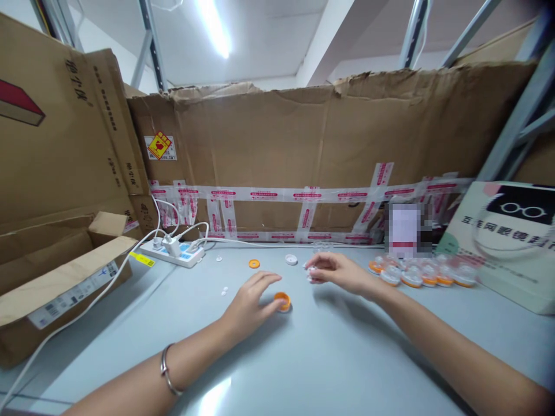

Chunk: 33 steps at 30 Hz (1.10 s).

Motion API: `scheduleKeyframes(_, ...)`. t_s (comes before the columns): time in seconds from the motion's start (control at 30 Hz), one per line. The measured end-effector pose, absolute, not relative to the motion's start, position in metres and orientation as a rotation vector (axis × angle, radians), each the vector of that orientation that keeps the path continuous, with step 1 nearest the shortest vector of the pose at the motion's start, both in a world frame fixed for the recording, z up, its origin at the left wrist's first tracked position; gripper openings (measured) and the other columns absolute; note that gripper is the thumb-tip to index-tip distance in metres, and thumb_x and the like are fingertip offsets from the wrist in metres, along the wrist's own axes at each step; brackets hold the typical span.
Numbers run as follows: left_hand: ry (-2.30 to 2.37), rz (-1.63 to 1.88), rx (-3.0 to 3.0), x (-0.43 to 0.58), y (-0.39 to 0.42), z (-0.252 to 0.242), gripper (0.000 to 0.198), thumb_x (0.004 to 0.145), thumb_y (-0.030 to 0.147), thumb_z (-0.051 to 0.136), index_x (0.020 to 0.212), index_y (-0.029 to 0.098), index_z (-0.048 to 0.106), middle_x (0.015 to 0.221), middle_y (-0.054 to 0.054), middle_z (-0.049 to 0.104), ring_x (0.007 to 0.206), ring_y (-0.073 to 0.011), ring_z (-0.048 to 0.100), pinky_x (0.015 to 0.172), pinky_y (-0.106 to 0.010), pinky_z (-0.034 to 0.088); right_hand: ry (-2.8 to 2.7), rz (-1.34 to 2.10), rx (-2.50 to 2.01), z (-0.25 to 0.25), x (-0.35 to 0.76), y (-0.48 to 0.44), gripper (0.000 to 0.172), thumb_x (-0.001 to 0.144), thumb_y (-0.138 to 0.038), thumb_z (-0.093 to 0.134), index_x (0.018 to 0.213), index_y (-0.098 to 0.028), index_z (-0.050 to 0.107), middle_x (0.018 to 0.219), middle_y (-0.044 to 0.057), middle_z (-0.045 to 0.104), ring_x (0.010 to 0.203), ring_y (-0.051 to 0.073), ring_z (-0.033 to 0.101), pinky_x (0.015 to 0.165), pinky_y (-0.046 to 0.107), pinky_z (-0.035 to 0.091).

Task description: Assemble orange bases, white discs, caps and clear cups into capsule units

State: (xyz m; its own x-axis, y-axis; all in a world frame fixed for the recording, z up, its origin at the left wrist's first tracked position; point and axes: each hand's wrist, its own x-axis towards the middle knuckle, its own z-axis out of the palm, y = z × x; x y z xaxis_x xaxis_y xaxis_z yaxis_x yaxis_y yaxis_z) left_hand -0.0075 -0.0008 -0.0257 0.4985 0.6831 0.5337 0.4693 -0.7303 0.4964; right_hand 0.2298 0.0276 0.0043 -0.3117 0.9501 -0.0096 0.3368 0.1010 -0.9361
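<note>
My left hand [251, 300] is open, its thumb reaching the rim of an orange ring-shaped part [284, 308] with a white base on the table. Its other fingers are spread apart above. Farther right, my right hand [332, 270] is closed in a pinch on a small white part [311, 275], too blurred to make out fully. Between and beyond the hands lie a white round cap [291, 260] and a flat orange ring [254, 264]. Small white pieces [224, 290] rest left of my left hand, with another small white piece [219, 259] behind them.
Several clear-domed orange and white pieces [427, 274] are grouped at the right, beside a pale printed bag [503, 248]. A white power strip [173, 252] with plugs and cables sits back left. An open carton [65, 277] stands left; a taped cardboard wall [269, 144] closes the back.
</note>
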Motion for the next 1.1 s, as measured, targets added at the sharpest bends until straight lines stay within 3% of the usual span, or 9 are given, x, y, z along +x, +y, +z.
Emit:
scheduleKeyframes(0.1, 0.921, 1.183, 2.442, -0.006, -0.002, -0.024, 0.027, 0.079, 0.023, 0.057, 0.105, 0.016, 0.055, 0.096, -0.007, 0.061, 0.084, -0.0156, 0.057, 0.074, -0.028, 0.049, -1.440, 1.455, -1.126, -0.004, 0.194, 0.014, 0.037, 0.055, -0.040, 0.072, 0.077, -0.017, 0.053, 0.067, 0.001, 0.067, 0.072, 0.017, 0.065, 0.073, 0.031, 0.049)
scheduleKeyframes(0.33, 0.836, 1.309, 2.408, -0.005, -0.004, -0.023, 0.010, 0.080, 0.017, 0.055, 0.087, 0.016, 0.062, 0.077, -0.003, 0.067, 0.068, -0.0127, 0.061, 0.065, -0.024, 0.050, -1.368, 1.537, -1.074, -0.009, 0.167, -0.004, 0.039, 0.055, -0.045, 0.073, 0.072, -0.016, 0.052, 0.063, 0.003, 0.069, 0.068, 0.018, 0.067, 0.071, 0.033, 0.051)
scheduleKeyframes(0.47, 0.909, 1.376, 2.321, -0.007, -0.001, -0.025, 0.008, 0.079, 0.018, 0.056, 0.083, 0.015, 0.063, 0.078, -0.004, 0.068, 0.068, -0.0136, 0.062, 0.065, -0.025, 0.051, -1.500, 1.113, -1.152, -0.005, 0.200, 0.021, 0.035, 0.065, -0.050, 0.061, 0.077, -0.018, 0.053, 0.072, 0.004, 0.068, 0.067, 0.017, 0.065, 0.067, 0.031, 0.050)
scheduleKeyframes(0.53, 0.938, 1.379, 2.282, -0.008, 0.000, -0.025, 0.008, 0.079, 0.019, 0.056, 0.082, 0.015, 0.063, 0.079, -0.004, 0.068, 0.068, -0.0136, 0.063, 0.066, -0.025, 0.052, -1.673, 0.721, -1.332, -0.008, 0.222, 0.036, 0.027, 0.073, -0.044, 0.053, 0.075, -0.018, 0.055, 0.073, 0.005, 0.067, 0.068, 0.017, 0.062, 0.064, 0.029, 0.047)
scheduleKeyframes(0.6, 0.942, 1.368, 2.269, -0.009, 0.001, -0.026, 0.008, 0.079, 0.019, 0.056, 0.081, 0.015, 0.063, 0.079, -0.004, 0.068, 0.069, -0.0135, 0.062, 0.067, -0.025, 0.052, -1.847, 0.479, -1.523, -0.014, 0.239, 0.047, 0.019, 0.072, -0.036, 0.055, 0.071, -0.018, 0.058, 0.073, 0.005, 0.066, 0.068, 0.018, 0.059, 0.063, 0.029, 0.044)
scheduleKeyframes(0.73, 0.941, 1.330, 2.269, -0.010, 0.001, -0.026, 0.009, 0.080, 0.019, 0.055, 0.082, 0.015, 0.063, 0.079, -0.004, 0.067, 0.070, -0.0136, 0.062, 0.068, -0.025, 0.052, -1.920, 0.360, -1.631, -0.032, 0.250, 0.056, 0.018, 0.064, -0.031, 0.063, 0.075, -0.017, 0.060, 0.072, 0.004, 0.062, 0.065, 0.018, 0.056, 0.060, 0.028, 0.041)
scheduleKeyframes(1.1, 0.956, 1.301, 2.282, -0.010, 0.004, -0.026, 0.010, 0.080, 0.020, 0.054, 0.082, 0.015, 0.063, 0.079, -0.004, 0.067, 0.069, -0.0135, 0.062, 0.068, -0.026, 0.051, -2.185, 0.238, -1.584, -0.037, 0.238, 0.048, 0.012, 0.070, -0.015, 0.050, 0.073, -0.017, 0.061, 0.076, 0.005, 0.059, 0.069, 0.017, 0.055, 0.065, 0.026, 0.041)
